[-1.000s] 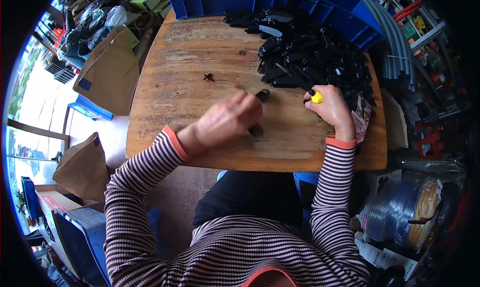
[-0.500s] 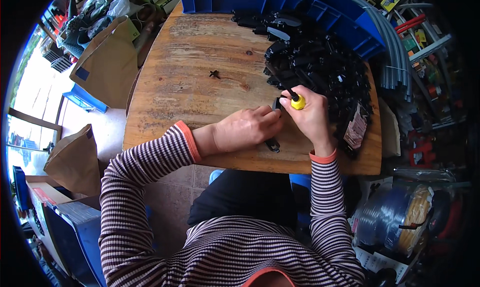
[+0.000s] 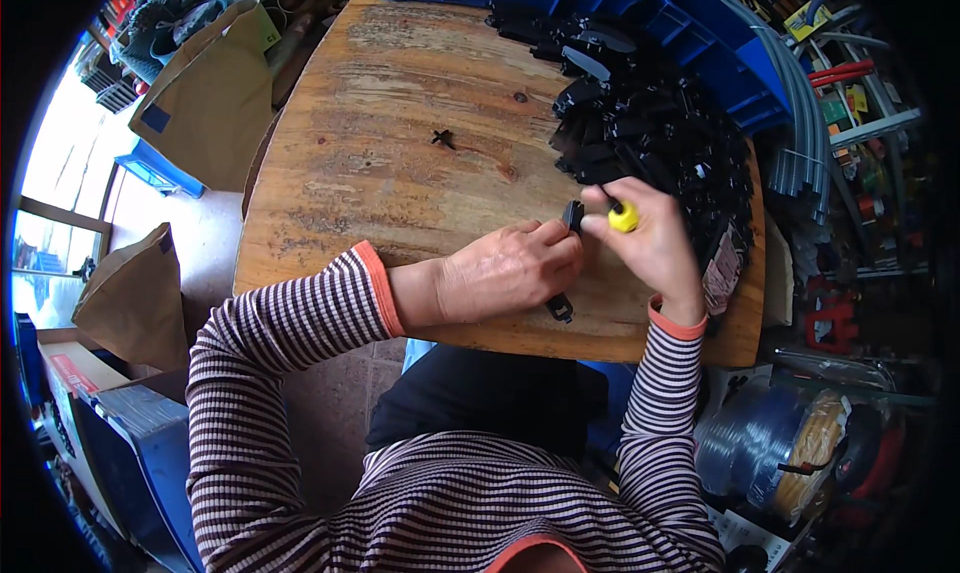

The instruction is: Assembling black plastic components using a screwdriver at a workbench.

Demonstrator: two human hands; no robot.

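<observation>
My left hand [image 3: 512,273] is closed around a slim black plastic part [image 3: 561,308] near the front edge of the wooden table. One end of the part sticks out below the fingers, the other above the fingertips. Just to the right, my right hand [image 3: 655,238] grips a screwdriver with a yellow handle end [image 3: 623,216]; its dark shaft is blurred and partly lost against black parts. A small gap separates the two hands. Beyond them lies a large pile of black plastic parts [image 3: 640,128]. A small black cross-shaped piece [image 3: 443,139] rests alone on the wood.
Blue plastic bins [image 3: 715,53] border the pile at the back and right of the table [image 3: 340,173]. A pinkish printed slip [image 3: 722,273] lies at the pile's near right. Grey tubes [image 3: 800,153] and a wrapped coil [image 3: 770,443] are at the right; paper bags [image 3: 205,103] stand left.
My right hand and the screwdriver have moved right, away from my left hand. My left hand still holds the black part. The whole view has shifted slightly.
</observation>
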